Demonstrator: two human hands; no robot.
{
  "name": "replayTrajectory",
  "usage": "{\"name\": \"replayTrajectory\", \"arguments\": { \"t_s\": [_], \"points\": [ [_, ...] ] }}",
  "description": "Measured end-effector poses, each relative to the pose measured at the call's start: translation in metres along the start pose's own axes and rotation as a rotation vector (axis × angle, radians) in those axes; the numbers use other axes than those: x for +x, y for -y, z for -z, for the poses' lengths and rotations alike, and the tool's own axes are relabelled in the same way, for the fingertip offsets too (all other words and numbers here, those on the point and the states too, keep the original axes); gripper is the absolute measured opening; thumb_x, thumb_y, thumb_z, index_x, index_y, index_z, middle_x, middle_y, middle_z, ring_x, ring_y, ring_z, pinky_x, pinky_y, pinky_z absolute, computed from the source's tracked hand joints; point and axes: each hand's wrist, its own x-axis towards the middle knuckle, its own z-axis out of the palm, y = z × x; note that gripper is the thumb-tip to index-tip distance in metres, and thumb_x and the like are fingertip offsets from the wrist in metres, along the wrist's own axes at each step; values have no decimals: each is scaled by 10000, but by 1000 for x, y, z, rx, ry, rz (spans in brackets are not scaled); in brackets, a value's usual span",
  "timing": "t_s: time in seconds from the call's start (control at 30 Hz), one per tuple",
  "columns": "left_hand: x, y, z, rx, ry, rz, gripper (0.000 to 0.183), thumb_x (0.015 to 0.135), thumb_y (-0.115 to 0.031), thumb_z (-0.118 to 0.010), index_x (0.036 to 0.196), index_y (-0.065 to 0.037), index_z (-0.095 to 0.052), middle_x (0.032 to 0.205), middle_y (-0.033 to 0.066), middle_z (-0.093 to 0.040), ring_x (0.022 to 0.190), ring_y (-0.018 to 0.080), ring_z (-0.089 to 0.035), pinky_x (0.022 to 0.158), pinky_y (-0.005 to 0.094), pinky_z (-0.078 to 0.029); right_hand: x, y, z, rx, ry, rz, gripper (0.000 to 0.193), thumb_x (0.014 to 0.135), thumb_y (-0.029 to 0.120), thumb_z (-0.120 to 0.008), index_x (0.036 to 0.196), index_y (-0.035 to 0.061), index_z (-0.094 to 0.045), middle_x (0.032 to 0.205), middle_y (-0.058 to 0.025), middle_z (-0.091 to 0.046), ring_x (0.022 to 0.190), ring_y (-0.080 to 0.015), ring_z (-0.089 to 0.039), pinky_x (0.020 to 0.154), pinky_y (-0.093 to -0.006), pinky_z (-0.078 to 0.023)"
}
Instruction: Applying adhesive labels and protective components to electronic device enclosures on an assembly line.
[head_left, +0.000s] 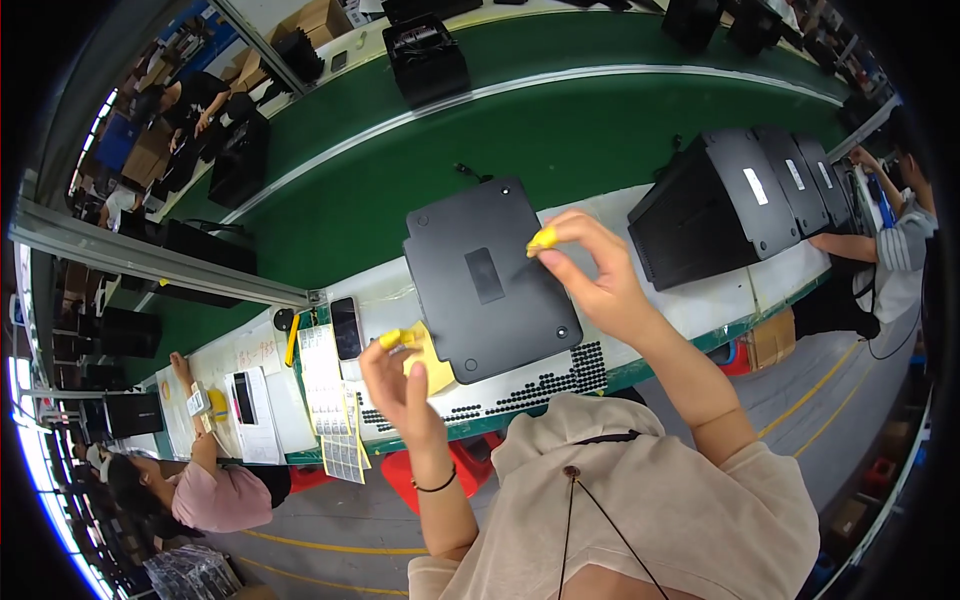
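Observation:
A black, flat-faced device [450,270] lies on the worktable in front of me, with a dark rectangular patch [484,276] at its middle and round spots near its corners. Over its right side, my right hand [605,275] is closed in a pinch, a yellow finger cot on the index finger. Whatever sits between those fingertips is too small to make out. My left hand [405,395] is raised beside the device's lower left corner, thumb and cot-covered index finger apart, holding nothing visible. Yellow paper [437,372] lies behind it. Rows of small black round pads [545,388] line the near edge.
Several similar black devices [715,200] stand at the right. A phone [346,328], label sheets [325,380] and a yellow cutter [292,340] lie left. Beyond runs a green conveyor belt [360,190] carrying a black unit [425,60]. Co-workers sit on both sides; a red stool [400,480] is below.

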Motion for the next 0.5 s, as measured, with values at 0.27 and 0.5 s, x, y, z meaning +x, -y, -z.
{"name": "replayTrajectory", "arguments": {
  "t_s": [0.27,0.5],
  "points": [
    [-9,33,-21,54,91,101,687,847,-178,-620,1401,22,-266,1410,182,-344,1349,297,-307,1116,428,-226,28,-13,-27,-120,277,-17,199,895,93,-605,1068,-5,-588,861,-86,-561,817,-222,-537,766,-316,-437],
    [-6,37,-29,-127,78,191,735,842,-274,-605,1408,32,-251,1419,194,-315,1348,301,-280,1120,423,-192,35,-14,-32,-217,327,-30,321,889,143,-611,1178,13,-561,869,-66,-559,853,-216,-525,854,-334,-389]
  ]
}}
